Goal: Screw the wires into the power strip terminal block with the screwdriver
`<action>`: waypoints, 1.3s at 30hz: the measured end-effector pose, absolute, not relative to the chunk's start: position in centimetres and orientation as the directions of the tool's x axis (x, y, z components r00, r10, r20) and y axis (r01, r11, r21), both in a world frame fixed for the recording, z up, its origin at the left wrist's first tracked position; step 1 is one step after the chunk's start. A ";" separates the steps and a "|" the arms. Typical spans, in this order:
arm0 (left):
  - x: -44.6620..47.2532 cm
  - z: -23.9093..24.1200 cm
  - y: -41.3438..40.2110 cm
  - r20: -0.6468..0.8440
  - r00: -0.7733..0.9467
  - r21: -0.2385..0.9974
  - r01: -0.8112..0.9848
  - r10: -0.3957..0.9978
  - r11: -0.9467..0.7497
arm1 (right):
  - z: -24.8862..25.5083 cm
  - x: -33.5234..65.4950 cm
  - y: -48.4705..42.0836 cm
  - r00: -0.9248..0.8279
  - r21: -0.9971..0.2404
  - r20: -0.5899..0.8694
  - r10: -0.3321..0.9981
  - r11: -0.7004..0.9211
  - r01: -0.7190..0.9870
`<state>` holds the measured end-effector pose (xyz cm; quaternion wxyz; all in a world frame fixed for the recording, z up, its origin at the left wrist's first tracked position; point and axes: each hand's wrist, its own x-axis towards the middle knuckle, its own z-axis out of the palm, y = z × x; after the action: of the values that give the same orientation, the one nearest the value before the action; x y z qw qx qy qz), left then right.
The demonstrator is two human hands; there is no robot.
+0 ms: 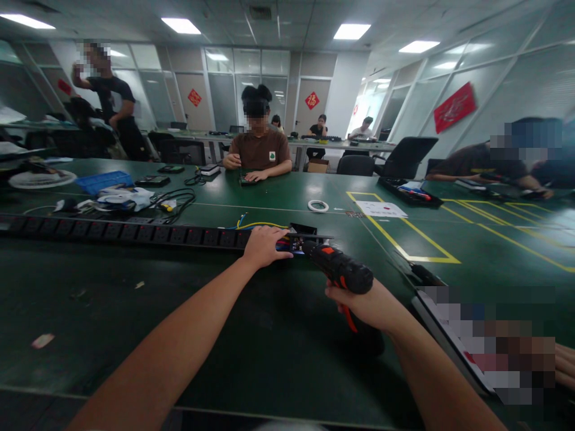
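Note:
A long black power strip (193, 235) with a row of sockets lies across the green table. Over its right end rests my left hand (265, 246), fingers wrapped on the casing. Coloured wires (256, 225) come out behind that hand, and a small circuit board (297, 243) shows in the opened end beside it. In my right hand (354, 302) is a black and orange cordless drill (339, 266), gripped by its handle and tilted. Its front end points left at the circuit board; whether the bit touches anything I cannot tell.
Beyond the strip lie a white ring of tape (318, 206), a paper sheet (381, 209), a blue tray (104, 181) and tangled black cables (179, 200). A black tray (411, 193) stands at the back right. Across the table a person (259, 146) handles a small device.

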<state>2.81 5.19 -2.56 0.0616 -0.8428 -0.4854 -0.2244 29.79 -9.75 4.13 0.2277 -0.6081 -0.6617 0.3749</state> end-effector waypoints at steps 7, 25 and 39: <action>2.8 -2.6 5.2 0.453 0.430 0.110 0.843 0.781 -0.527 | 4.4 29.6 -9.8 -0.133 -0.783 -0.184 0.974 -0.064 0.619; 2.7 -2.9 5.4 0.458 0.429 0.103 0.844 0.779 -0.526 | 3.9 29.9 -9.7 -0.164 -0.767 -0.156 0.974 -0.015 0.642; 2.8 -2.8 5.3 0.451 0.430 0.092 0.850 0.782 -0.519 | 3.4 30.1 -9.4 -0.172 -0.777 -0.133 0.976 0.005 0.629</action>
<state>2.79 5.35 -2.81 0.0749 -0.8421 -0.4845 -0.2247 30.08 -9.35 3.37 0.2332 -0.5995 -0.6695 0.3715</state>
